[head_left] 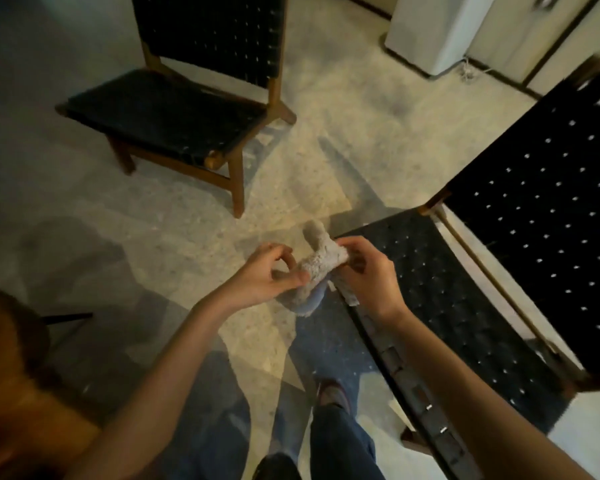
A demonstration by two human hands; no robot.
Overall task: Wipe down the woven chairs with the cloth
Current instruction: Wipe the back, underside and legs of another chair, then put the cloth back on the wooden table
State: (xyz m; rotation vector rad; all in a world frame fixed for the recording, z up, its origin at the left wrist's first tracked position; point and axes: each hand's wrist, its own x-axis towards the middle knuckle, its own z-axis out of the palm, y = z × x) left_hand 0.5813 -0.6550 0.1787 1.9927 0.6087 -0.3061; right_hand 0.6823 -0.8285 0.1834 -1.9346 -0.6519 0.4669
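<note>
Your left hand and right hand both pinch the bunched cloth, its long axis running left-near to right-far, one end pointing far.

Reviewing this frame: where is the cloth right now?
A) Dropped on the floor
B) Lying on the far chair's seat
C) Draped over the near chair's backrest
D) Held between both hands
D: the left hand and the right hand each grip an end of the bunched cloth, which is held in the air beside the near chair.
</note>
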